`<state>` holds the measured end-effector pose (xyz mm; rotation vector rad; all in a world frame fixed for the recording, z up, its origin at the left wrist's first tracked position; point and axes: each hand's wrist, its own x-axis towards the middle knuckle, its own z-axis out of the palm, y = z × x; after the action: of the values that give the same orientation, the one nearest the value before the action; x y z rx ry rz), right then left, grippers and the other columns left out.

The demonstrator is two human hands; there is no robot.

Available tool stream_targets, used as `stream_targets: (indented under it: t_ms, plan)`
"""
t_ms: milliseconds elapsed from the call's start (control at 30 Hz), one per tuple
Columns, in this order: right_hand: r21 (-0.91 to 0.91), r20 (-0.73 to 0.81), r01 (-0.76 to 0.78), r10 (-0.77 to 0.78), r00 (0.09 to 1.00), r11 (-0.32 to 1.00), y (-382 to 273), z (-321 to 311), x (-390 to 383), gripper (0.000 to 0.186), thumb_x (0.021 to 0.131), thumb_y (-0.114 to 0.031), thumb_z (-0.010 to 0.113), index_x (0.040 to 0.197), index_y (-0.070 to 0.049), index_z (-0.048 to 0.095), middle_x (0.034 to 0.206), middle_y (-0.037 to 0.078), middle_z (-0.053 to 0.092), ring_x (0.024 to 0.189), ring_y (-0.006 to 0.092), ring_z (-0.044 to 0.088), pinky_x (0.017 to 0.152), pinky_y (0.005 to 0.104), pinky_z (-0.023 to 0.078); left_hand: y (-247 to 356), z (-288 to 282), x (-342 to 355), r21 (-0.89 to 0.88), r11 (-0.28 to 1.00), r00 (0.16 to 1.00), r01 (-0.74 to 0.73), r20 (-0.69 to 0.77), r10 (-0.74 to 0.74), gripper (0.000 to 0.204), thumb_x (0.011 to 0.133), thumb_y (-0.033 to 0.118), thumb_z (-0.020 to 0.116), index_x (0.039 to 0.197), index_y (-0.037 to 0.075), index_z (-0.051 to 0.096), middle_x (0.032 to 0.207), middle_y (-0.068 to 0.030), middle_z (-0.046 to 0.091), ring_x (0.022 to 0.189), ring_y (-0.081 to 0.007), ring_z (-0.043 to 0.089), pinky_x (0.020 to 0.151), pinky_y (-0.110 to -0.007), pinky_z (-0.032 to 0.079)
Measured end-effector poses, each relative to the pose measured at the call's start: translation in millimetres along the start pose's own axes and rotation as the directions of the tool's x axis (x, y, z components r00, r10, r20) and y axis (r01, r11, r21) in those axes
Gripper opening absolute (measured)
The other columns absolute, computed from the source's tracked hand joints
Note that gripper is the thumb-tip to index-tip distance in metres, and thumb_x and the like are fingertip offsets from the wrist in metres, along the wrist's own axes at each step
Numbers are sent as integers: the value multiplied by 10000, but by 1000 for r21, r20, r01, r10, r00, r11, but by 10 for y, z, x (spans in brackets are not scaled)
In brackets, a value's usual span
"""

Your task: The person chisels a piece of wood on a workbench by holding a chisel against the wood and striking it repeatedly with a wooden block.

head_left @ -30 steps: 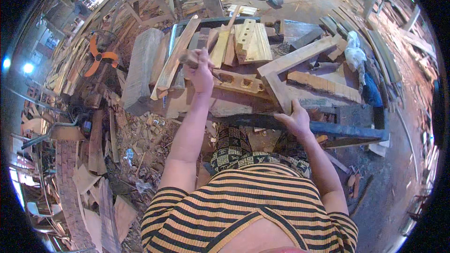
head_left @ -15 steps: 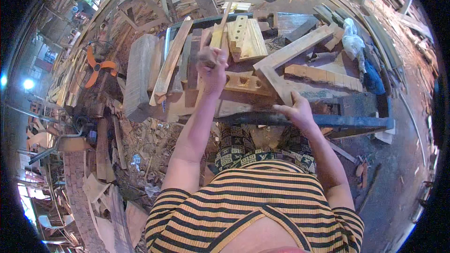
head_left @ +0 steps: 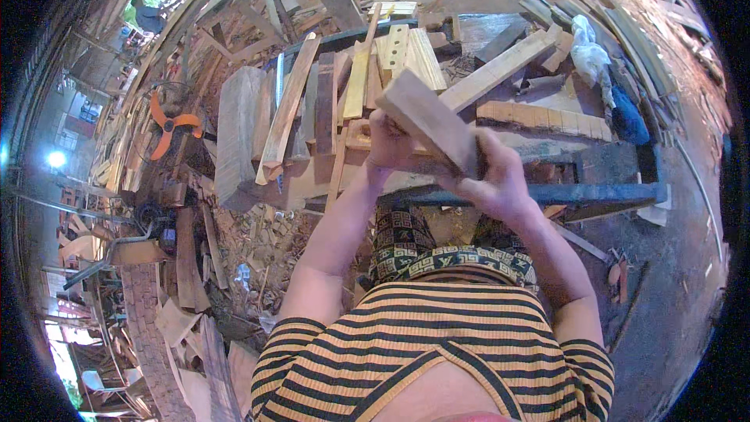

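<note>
Both hands, left hand (head_left: 391, 144) and right hand (head_left: 492, 180), have fingers clamped on one wooden block (head_left: 428, 119) above the workbench (head_left: 594, 191).

Orange fan (head_left: 170, 124) at left among stacked planks (head_left: 287, 113). White cloth bundle (head_left: 587, 51) upper right on counter (head_left: 547, 191). Wood scraps (head_left: 195, 328) litter floor lower left.

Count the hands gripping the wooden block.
2. The left hand grips the wooden block at its near-left side; the right hand holds its lower right end.
</note>
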<state>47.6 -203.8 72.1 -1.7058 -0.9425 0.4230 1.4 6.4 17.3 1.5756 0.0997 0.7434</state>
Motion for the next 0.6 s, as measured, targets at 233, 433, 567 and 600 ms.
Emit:
stream_targets:
  t_ms: [233, 433, 567, 600]
  plan:
    - [353, -378, 416, -279, 883, 838, -24, 109, -17, 539, 700, -146, 795, 1114, -2, 482, 965, 73, 568, 917, 159, 530, 843, 318, 431, -38, 22, 25, 273, 878, 918, -393, 176, 356, 221, 760, -57, 672, 959, -5, 592, 883, -19, 623, 795, -70, 562, 678, -256, 485]
    - [-189, -133, 98, -124, 983, 977, 55, -19, -25, 509, 668, -178, 826, 1041, -2, 529, 848, 62, 615, 766, 161, 576, 723, 320, 474, -92, -11, -39, -128, 992, 985, 3, 170, 18, 293, 702, -83, 665, 967, -4, 571, 889, -31, 605, 803, -83, 564, 727, -250, 476]
    - [304, -277, 286, -203, 939, 909, 56, -27, -123, 539, 668, -177, 833, 1064, -7, 510, 935, 67, 597, 862, 145, 560, 766, 301, 462, -73, -75, 11, 381, 901, 974, -208, 166, 155, 334, 729, -15, 641, 1056, 6, 571, 951, -28, 601, 869, -109, 572, 792, -253, 478]
    - [347, -361, 355, -225, 905, 868, 56, 31, -110, 542, 673, -179, 832, 1067, -4, 504, 951, 67, 589, 884, 151, 551, 777, 301, 457, -64, -70, 27, 344, 901, 961, -264, 175, 215, 330, 748, 6, 639, 1071, 10, 571, 981, -34, 604, 883, -118, 576, 793, -254, 478]
